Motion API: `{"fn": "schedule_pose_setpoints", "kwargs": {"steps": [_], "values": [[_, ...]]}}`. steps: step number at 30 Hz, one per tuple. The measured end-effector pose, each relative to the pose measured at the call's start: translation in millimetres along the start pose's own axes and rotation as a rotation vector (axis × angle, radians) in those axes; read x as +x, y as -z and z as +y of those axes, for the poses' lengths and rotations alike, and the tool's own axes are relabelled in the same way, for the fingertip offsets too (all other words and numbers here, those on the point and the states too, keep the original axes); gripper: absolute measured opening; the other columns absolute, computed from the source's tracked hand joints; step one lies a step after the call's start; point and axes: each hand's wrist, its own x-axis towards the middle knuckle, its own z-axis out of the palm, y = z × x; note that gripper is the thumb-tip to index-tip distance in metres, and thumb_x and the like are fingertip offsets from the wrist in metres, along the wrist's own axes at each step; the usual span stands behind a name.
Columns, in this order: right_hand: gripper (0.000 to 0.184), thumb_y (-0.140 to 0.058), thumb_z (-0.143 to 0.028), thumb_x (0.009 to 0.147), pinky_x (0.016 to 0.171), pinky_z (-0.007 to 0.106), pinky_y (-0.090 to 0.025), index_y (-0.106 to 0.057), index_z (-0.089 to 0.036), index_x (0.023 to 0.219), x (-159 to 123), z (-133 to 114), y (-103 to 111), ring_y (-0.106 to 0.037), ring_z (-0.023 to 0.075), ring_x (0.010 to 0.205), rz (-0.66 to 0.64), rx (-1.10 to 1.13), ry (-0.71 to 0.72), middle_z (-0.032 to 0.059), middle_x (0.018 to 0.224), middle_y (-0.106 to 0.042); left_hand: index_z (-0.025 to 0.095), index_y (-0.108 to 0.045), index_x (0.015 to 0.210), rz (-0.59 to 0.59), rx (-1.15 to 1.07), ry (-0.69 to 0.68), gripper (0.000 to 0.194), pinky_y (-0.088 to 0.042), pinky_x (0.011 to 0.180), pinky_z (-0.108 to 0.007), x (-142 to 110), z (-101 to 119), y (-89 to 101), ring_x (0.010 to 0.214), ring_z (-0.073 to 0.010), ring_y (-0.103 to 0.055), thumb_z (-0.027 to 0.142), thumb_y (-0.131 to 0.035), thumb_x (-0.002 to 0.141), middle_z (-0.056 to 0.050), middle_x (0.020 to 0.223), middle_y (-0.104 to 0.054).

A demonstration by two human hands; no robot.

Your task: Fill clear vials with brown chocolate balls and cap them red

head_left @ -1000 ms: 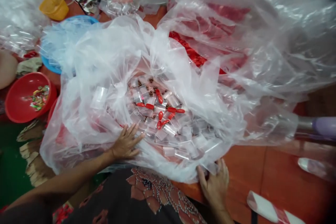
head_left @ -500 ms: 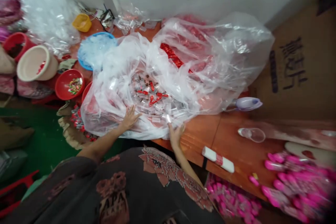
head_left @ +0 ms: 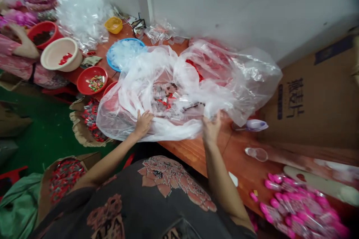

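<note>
A large clear plastic bag (head_left: pixel 146 93) lies bunched on the wooden table (head_left: pixel 190 153), full of small clear packets (head_left: pixel 165 106) with some red pieces among them. My left hand (head_left: pixel 143 124) sits at the bag's near edge, fingers curled over the gathered plastic. My right hand (head_left: pixel 211 129) grips the same edge further right, lifting it slightly off the table. Behind the packets, a second clear bag (head_left: pixel 213 65) holds red items, mostly hidden by folds of plastic.
Along the table's far side stand a blue basin (head_left: pixel 125 54), a yellow basket (head_left: pixel 113 25) and a red bowl of sweets (head_left: pixel 92 80). A cardboard box (head_left: pixel 308 97) stands right, pink-capped items (head_left: pixel 297 209) lie lower right, and a co-worker's hand (head_left: pixel 26 43) rests far left.
The view has pulled back, showing more of the table and floor. My right hand has moved right and lifted the bag's edge, and the bag's mouth has drawn narrower over the packets.
</note>
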Motion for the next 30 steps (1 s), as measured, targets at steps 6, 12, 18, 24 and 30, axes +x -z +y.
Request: {"fn": "schedule_pose_setpoints", "kwargs": {"steps": [6,12,18,24,30], "values": [[0.085,-0.052,-0.030,0.075,0.122,0.047,-0.028,-0.029,-0.014,0.155,-22.9,8.9,2.5,-0.040,0.0261,0.144,0.274,-0.274,-0.048,0.0130,0.156,-0.040,0.022,-0.068,0.121,-0.361,-0.167,-0.272,0.033,-0.025,0.118,-0.057,7.4,-33.2,-5.7,0.129,-0.0282,-0.053,0.018,-0.050,0.094,-0.010,0.125,-0.067],[0.093,-0.052,-0.030,0.070,0.119,0.059,-0.025,-0.024,-0.003,0.155,-54.0,34.6,-6.8,-0.028,0.0380,0.148,0.384,-0.735,-0.282,0.0261,0.159,-0.030,0.019,-0.065,0.129,-0.507,-0.369,-0.452,0.035,-0.043,0.108,-0.043,19.2,-86.4,7.9,0.123,-0.0267,-0.059,0.027,-0.053,0.096,-0.013,0.129,-0.066],[0.056,-0.048,-0.031,0.090,0.114,0.061,-0.033,-0.049,-0.013,0.143,-32.6,19.1,-78.5,-0.036,0.0357,0.144,0.093,-0.925,0.182,0.0222,0.154,-0.039,0.020,-0.068,0.121,-0.276,-0.608,-0.258,0.034,-0.048,0.102,-0.034,19.5,-107.8,66.5,0.114,-0.0195,-0.064,0.030,-0.043,0.101,-0.009,0.121,-0.070],[0.052,-0.055,-0.034,0.096,0.113,0.058,-0.039,-0.047,-0.023,0.146,-41.1,-5.3,-239.8,-0.029,0.0338,0.150,-0.689,-0.485,0.823,0.0143,0.157,-0.039,0.019,-0.071,0.116,0.122,-0.675,0.188,0.032,-0.049,0.098,-0.031,-44.1,-102.6,77.5,0.108,-0.0184,-0.066,0.022,-0.045,0.098,-0.008,0.115,-0.072],[0.055,-0.050,-0.032,0.098,0.116,0.054,-0.038,-0.042,-0.022,0.151,-90.7,-23.2,-347.2,-0.026,0.0307,0.151,-1.311,-0.043,1.298,0.0123,0.160,-0.037,0.015,-0.072,0.097,0.618,-0.531,0.906,0.018,-0.056,0.086,-0.032,-186.0,-51.3,72.3,0.090,-0.0182,-0.068,0.025,-0.058,0.095,-0.005,0.098,-0.072]]}}
